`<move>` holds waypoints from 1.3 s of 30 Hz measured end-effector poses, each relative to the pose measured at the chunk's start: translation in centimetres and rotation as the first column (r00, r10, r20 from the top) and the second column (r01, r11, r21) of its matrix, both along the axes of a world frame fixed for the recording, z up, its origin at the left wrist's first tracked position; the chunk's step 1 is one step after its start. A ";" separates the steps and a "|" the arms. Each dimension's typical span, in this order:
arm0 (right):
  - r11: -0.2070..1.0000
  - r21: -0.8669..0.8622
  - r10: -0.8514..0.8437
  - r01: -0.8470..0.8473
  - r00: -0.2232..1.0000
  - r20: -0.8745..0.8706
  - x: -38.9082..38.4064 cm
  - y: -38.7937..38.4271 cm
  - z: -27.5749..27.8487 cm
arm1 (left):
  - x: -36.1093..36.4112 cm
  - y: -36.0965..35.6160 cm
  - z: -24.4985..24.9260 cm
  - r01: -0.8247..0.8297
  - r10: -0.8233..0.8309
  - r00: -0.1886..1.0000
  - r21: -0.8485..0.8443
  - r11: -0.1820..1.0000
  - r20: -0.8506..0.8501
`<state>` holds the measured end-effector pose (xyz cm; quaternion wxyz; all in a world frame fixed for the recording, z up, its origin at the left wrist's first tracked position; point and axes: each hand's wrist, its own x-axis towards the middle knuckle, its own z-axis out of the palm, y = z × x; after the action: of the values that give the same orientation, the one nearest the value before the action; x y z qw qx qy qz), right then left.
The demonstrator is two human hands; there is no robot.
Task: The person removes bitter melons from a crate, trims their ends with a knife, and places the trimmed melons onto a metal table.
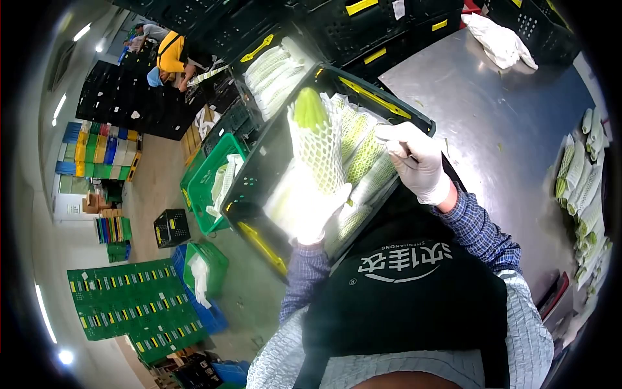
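A pale green vegetable (310,111) in a white foam net stands over a dark crate (253,188), its bare tip showing. My left hand (314,207), in a white glove, holds it around the lower end; strong glare washes out part of this hand. More netted green vegetables (364,152) lie side by side in the crate. Above the crate's right side is my right hand (418,162), also gloved in white, with its fingers pinched together beside the netted vegetables. Whatever those fingertips may hold is too small to make out.
Another crate of netted vegetables (275,81) adjoins at the top. The metal table (479,110) carries a white cloth (499,40) and a netted pile (583,188). Green baskets (201,188) stand on the left. A person in yellow (171,55) bends over farther back.
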<state>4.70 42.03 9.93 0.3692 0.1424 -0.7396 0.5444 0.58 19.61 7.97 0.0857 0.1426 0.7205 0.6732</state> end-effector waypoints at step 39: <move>0.921 -0.354 0.275 -0.161 0.913 0.301 0.5 0.1 6.3 | -0.4 -0.7 -2.6 -0.316 0.107 0.821 -0.290 0.903 -0.560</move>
<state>5.21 42.10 16.19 0.1880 0.0656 -0.6732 0.7121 0.15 18.88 5.36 -0.1685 0.2221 0.8407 0.4643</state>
